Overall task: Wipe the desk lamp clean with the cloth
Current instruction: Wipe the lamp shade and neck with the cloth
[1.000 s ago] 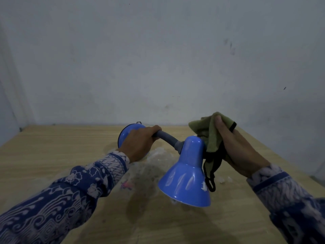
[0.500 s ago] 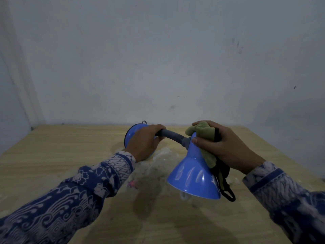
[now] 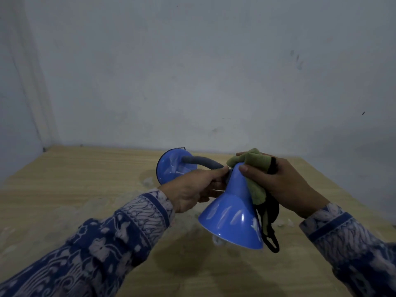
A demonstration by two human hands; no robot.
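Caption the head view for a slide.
Left hand steadies the blue desk lamp while right hand presses the green cloth against its shade.

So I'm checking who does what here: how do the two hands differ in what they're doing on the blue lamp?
The left hand bare-grips the grey neck where it meets the blue cone-shaped lampshade; the right hand presses an olive-green cloth against the shade's narrow top. The left sits lower and nearer, the right higher. Both touch the same lamp and wear patterned blue sleeves.
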